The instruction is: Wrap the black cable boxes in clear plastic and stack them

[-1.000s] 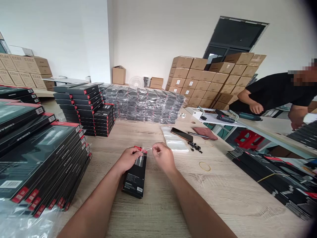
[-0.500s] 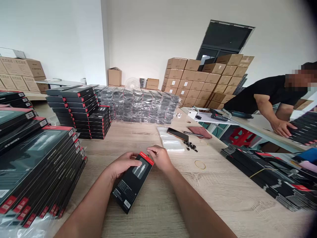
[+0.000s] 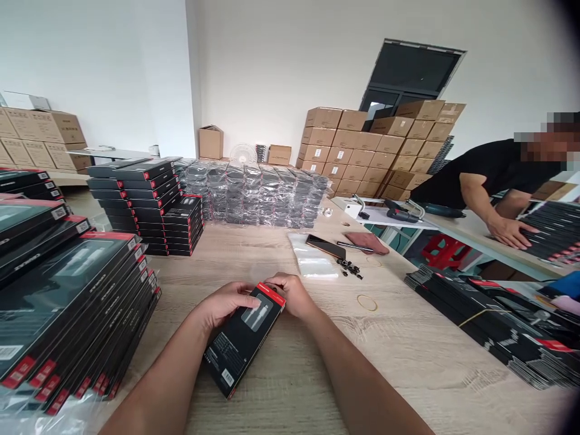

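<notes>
A slim black cable box (image 3: 242, 341) with a red top band and a pictured white cable is held tilted above the wooden table. My left hand (image 3: 229, 302) grips its upper left side, thumb across the front, other fingers behind. At the top right corner, my right hand (image 3: 292, 295) is closed against the box. Its fingertips are hidden behind the red edge, so what they pinch cannot be made out. A small dark loop shows there, and faint clear film lies just beyond the hands.
Black boxes are stacked at left (image 3: 109, 284) and far left (image 3: 145, 199); a row of plastic-wrapped packs (image 3: 254, 193) stands behind. Right of my hands lie clear bags (image 3: 312, 257), a phone (image 3: 325, 246), small black pieces (image 3: 348, 267), a rubber band (image 3: 367, 302) and flat cartons (image 3: 493, 320). A co-worker (image 3: 480, 175) handles boxes.
The box has turned slightly, showing more of its right side edge. My right hand has moved in against its top corner, and its fingertips have gone behind the box.
</notes>
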